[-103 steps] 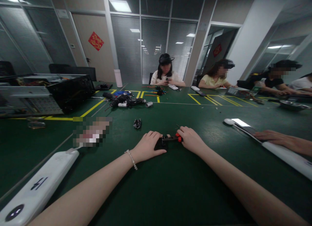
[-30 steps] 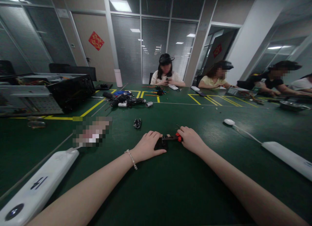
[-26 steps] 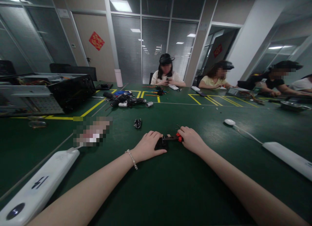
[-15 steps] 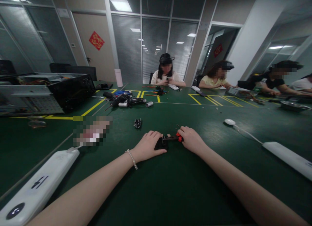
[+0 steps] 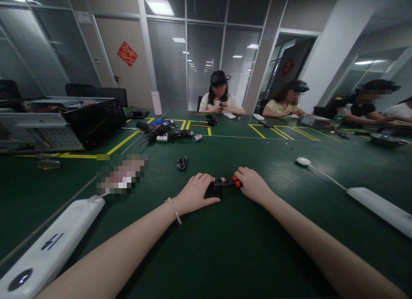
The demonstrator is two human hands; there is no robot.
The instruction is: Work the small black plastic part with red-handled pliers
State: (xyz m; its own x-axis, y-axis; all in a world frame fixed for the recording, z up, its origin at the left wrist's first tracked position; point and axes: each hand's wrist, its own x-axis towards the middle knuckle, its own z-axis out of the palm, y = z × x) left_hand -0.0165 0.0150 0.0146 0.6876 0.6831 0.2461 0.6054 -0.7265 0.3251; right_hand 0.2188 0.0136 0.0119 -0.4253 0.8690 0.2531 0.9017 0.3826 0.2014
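Note:
My left hand (image 5: 196,192) is closed around a small black part (image 5: 213,190), steadying it low over the green table (image 5: 238,247). In my right hand (image 5: 252,184) are pliers (image 5: 237,181) with red handles, gripped in the fist. Their dark jaws reach left and meet the black part; whether they are clamped on it I cannot tell. Beyond my left hand lies a small black-and-silver piece (image 5: 182,163), apart from both hands.
A heap of black cables and tools (image 5: 167,131) lies farther off. An opened computer case (image 5: 93,123) stands at the left. White devices with cords flank me, the left one (image 5: 54,247) and the right one (image 5: 380,206). Several people (image 5: 222,97) sit across the table.
My hands, the pliers and the black part look the same as before. At the far right, a co-worker's arms have shifted slightly.

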